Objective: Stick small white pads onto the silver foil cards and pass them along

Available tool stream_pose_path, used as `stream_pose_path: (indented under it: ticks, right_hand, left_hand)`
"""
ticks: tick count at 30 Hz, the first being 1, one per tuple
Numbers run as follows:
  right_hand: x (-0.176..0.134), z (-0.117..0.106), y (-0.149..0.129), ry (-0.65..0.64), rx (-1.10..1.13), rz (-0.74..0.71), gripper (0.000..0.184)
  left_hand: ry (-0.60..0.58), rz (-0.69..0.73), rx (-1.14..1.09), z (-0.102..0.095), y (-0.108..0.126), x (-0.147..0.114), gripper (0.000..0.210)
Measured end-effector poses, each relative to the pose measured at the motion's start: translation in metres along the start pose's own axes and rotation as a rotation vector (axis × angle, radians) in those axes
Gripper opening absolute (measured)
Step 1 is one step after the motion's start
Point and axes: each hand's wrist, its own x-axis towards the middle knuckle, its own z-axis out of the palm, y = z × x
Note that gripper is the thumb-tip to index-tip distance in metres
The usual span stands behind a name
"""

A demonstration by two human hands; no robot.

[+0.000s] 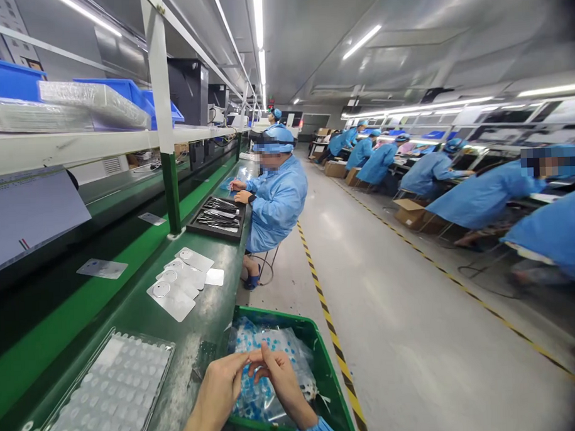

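My left hand (218,389) and my right hand (282,378) meet at the fingertips above a green bin (334,390). The left fingers are closed and point toward the right hand. On the right, the fingers are curled with the thumb close to them. Anything between the fingertips is hidden or too small to name. Beneath both hands, the bin holds clear plastic film with blue dots (268,339). Left of my hands, a clear tray (119,388) with rows of small whitish round pieces lies on the green bench (188,332).
Several pale flat cards with round discs (174,295) overlap farther up the bench. Beyond them sits a black tray of tweezers (216,217), beside a seated co-worker in blue (280,197). A white post (159,75) supports a shelf with blue bins (9,77).
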Motion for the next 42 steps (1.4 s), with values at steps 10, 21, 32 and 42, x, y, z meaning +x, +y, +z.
stream_pose_path:
  ticks: [10,21,32,42]
  right_hand:
    - [0.005,0.003,0.003,0.045,0.091,0.11,0.079]
    - [0.002,0.003,-0.003,0.079,0.099,0.031,0.068]
    - [0.009,-0.016,-0.009,0.339,0.133,-0.101,0.057]
    - [0.008,-0.014,-0.014,0.38,0.024,-0.146,0.051]
  left_hand:
    - [0.022,0.101,0.182,0.0,-0.014,-0.003,0.038]
    - [-0.096,-0.102,0.17,-0.005,-0.006,0.001,0.029]
    - [-0.291,-0.262,0.328,-0.001,-0.003,0.003,0.039]
    - [-0.468,-0.21,0.434,0.018,-0.003,0.015,0.023]
